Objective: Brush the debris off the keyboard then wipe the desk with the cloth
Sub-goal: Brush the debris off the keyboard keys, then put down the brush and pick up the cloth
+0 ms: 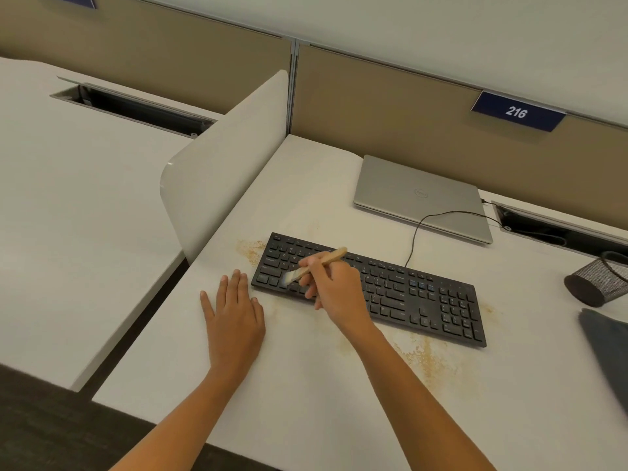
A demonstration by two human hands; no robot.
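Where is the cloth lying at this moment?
In the head view, the grey cloth lies on the desk at the frame's right edge, beside the mesh pen cup, right of the keyboard.

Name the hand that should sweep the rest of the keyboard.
Right. The right hand grips the brush, bristles on the keyboard's left end; the left hand lies flat on the desk, holding nothing.
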